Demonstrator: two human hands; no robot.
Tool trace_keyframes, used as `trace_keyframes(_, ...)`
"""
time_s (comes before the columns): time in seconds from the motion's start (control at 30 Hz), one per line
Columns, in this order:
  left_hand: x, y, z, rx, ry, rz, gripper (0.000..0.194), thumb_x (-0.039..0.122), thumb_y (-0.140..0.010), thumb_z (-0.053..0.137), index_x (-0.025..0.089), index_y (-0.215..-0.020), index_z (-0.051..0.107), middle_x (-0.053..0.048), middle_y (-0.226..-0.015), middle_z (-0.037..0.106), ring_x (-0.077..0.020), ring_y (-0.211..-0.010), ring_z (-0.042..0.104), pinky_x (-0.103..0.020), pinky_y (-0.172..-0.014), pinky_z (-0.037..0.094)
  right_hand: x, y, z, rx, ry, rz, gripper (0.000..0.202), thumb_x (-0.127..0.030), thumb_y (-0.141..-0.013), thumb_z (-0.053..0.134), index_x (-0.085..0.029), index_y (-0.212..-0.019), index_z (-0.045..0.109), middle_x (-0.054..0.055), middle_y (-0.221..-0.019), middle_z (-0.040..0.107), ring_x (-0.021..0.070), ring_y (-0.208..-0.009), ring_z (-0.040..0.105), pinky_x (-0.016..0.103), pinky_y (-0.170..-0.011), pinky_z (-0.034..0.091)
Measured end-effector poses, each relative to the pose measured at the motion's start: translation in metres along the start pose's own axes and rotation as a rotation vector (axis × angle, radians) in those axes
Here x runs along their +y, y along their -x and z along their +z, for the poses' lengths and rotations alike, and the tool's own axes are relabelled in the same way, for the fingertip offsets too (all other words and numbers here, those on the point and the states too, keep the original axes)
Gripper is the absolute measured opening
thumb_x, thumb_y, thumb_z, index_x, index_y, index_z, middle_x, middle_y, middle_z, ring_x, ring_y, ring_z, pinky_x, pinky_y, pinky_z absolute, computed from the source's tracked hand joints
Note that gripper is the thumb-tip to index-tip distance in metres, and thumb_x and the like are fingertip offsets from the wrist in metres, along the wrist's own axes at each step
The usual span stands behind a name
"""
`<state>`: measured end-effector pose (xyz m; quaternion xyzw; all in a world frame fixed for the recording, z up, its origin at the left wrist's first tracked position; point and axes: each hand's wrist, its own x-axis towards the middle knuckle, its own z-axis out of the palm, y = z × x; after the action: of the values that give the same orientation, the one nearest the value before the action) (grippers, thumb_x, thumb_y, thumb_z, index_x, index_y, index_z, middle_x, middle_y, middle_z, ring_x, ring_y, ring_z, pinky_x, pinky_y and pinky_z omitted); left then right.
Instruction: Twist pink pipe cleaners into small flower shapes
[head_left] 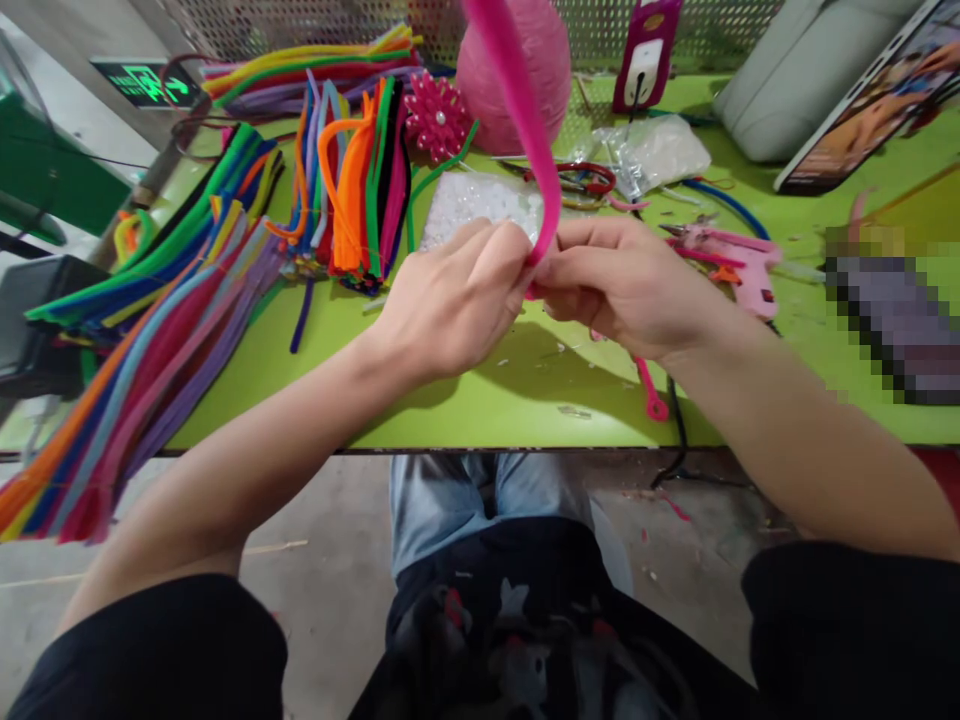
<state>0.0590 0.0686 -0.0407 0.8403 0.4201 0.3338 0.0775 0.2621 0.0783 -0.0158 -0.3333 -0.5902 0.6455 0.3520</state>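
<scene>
A long pink pipe cleaner [525, 110] rises from between my hands and bends up past the top edge of the view. My left hand [465, 295] has its fingers closed on the strip's lower end. Close against it, my right hand [619, 285] pinches the same pink piece with thumb and fingertips. The lowest part is mostly hidden by the fingers. Behind the hands lies a clear bag of white bits [480, 205]. Another pink strip with a small looped end [656, 403] lies below my right hand.
Bundles of coloured pipe cleaners [352, 190] cover the left side. A pink flower [439, 115] and pink ball [517, 80] stand behind. Rightward are pliers [697, 235], a pink glue gun [754, 270], a propped tablet [862, 110] and a blurred-out dark object [900, 320].
</scene>
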Motion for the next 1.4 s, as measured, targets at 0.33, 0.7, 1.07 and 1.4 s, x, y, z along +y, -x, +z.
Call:
trace_keyframes(0.33,-0.001,-0.002,0.013,0.194,0.383,-0.045,0.027,0.047,-0.113,0.05,0.026,-0.098,0.057,-0.003,-0.087,0.064,-0.0173,-0.076,0.06,-0.039,-0.069,0.046,-0.003,-0.002,0.009,0.056,-0.123,0.063,0.037,-0.018,-0.102,0.07,-0.018,-0.068,0.055,-0.006,-0.061,0.041,0.0043,-0.052,0.033,0.017,-0.046,0.028)
trace_keyframes(0.7,-0.016,-0.01,0.001,-0.064,0.742,-0.132,0.043,0.063,-0.106,0.062,0.025,-0.087,0.055,0.002,-0.07,0.051,-0.0096,-0.056,0.047,-0.028,-0.048,0.041,0.002,0.013,-0.013,0.485,0.948,-0.786,0.023,-0.047,-0.11,0.056,-0.028,-0.112,0.069,0.008,-0.103,0.071,0.0243,-0.095,0.069,0.041,-0.088,0.061)
trace_keyframes(1.07,-0.009,-0.016,-0.007,-0.151,0.838,-0.236,0.049,0.069,-0.1,0.067,0.022,-0.087,0.063,-0.004,-0.079,0.07,-0.0131,-0.064,0.066,-0.023,-0.047,0.051,0.013,0.012,-0.006,0.378,1.229,-0.702,0.02,-0.033,-0.112,0.054,-0.027,-0.101,0.07,0.004,-0.093,0.078,0.0243,-0.09,0.072,0.044,-0.092,0.054)
trace_keyframes(1.4,-0.005,-0.01,-0.003,0.066,0.649,-0.214,0.023,0.042,-0.098,0.075,0.018,-0.097,0.075,-0.003,-0.085,0.075,-0.009,-0.066,0.063,-0.018,-0.048,0.046,0.004,0.015,-0.006,0.289,0.778,-0.438,0.013,-0.03,-0.111,0.061,-0.021,-0.114,0.069,0.003,-0.095,0.081,0.0152,-0.078,0.075,0.028,-0.071,0.056)
